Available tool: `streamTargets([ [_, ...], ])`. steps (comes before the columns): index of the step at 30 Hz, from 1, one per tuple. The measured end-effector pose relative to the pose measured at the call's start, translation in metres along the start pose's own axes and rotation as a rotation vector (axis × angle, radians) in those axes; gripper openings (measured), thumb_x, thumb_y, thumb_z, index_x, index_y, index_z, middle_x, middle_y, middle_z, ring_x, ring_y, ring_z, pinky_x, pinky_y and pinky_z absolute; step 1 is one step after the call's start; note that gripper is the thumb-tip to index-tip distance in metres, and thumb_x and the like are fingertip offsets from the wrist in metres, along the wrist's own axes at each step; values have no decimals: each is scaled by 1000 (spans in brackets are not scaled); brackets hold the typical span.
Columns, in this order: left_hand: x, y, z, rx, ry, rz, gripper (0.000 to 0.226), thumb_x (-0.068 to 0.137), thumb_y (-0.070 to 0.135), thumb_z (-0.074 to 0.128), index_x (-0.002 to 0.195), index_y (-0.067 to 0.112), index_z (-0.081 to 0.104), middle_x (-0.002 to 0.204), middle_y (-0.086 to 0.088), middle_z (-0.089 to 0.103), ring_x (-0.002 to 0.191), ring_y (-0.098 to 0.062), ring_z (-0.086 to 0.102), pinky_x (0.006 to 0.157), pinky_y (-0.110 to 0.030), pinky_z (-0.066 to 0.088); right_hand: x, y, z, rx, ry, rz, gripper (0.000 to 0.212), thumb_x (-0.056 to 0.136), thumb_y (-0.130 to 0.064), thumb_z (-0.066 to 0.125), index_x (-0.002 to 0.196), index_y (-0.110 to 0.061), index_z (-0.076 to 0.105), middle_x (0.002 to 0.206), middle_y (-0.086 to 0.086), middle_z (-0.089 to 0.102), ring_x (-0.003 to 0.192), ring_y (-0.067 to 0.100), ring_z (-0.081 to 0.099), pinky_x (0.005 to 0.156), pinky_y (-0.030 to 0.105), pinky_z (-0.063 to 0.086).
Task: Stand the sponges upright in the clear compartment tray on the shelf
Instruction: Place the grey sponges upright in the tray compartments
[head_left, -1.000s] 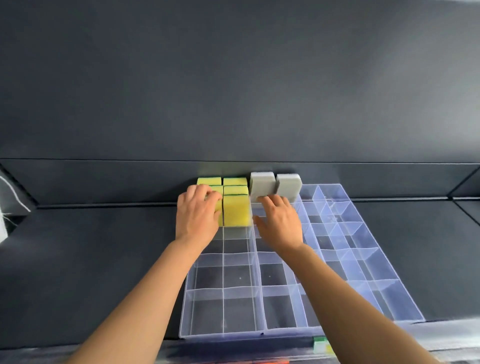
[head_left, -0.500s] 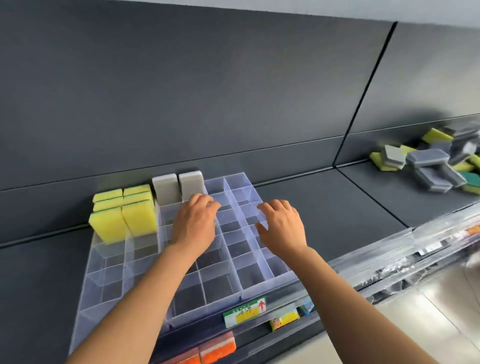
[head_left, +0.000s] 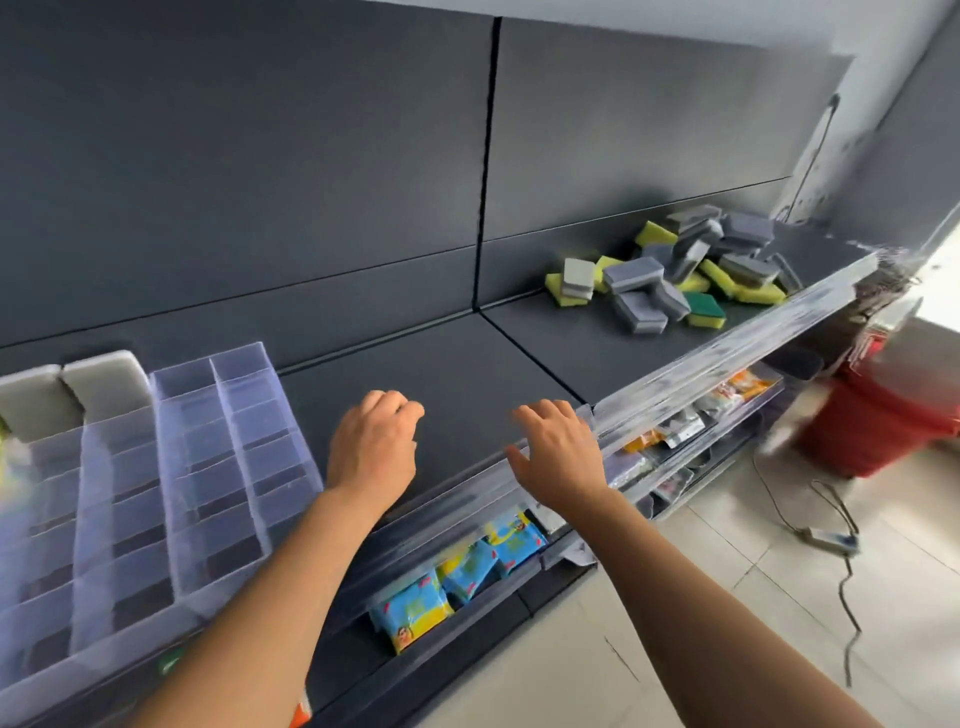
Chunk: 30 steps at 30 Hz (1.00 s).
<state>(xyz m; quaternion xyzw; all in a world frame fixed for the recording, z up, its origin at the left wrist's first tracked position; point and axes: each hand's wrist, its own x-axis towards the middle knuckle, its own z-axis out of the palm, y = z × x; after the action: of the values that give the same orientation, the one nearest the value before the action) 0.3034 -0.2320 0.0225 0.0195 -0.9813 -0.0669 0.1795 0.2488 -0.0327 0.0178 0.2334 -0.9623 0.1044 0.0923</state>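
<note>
Sponges, rectangular grey and yellow foam blocks, heaped loose on matte dark shelf, far right. Two pale grey sponges upright in back row of clear plastic compartment tray. Left hand loosely curled, right hand spread; both empty.

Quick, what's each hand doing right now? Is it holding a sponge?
Left hand: open, fingers loosely curled, holding nothing.
Right hand: open, fingers spread, holding nothing.
</note>
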Motion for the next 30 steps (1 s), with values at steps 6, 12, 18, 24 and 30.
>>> streamTargets([
  [6,33,56,30,-18,-33,72,30,84,18,64,113,18,60,114,2,60,109,-19,50,87,-32,45,-4,68,-6,16,-17,85,43,89,-38,56,128,-20,48,126,2,53,121,22,42,98,34,38],
  [12,84,103,66,-55,-66,127,30,86,19,62,115,19,58,116,3,58,112,-19,47,88,-31,43,14,131,-1,19,0,179,40,87,-37,58,123,-20,52,125,1,55,118,23,44,95,34,39],
  [18,152,144,106,-120,-77,149,29,85,16,62,114,18,59,115,2,58,111,-20,47,87,-32,42,56,196,4,-4,-7,225,43,87,-39,57,126,-21,50,124,2,55,119,24,44,95,35,40],
  [24,223,181,139,-159,-80,163,31,85,17,63,116,18,59,117,3,58,113,-19,46,88,-31,43,110,259,2,-19,-19,251,44,87,-37,58,126,-20,49,120,3,55,118,24,44,95,34,39],
  [30,280,215,169,-161,-102,182,30,87,19,61,116,20,58,116,4,55,112,-18,45,87,-30,42,158,311,2,-23,4,267,43,85,-33,61,123,-18,50,122,3,52,115,25,44,95,35,40],
])
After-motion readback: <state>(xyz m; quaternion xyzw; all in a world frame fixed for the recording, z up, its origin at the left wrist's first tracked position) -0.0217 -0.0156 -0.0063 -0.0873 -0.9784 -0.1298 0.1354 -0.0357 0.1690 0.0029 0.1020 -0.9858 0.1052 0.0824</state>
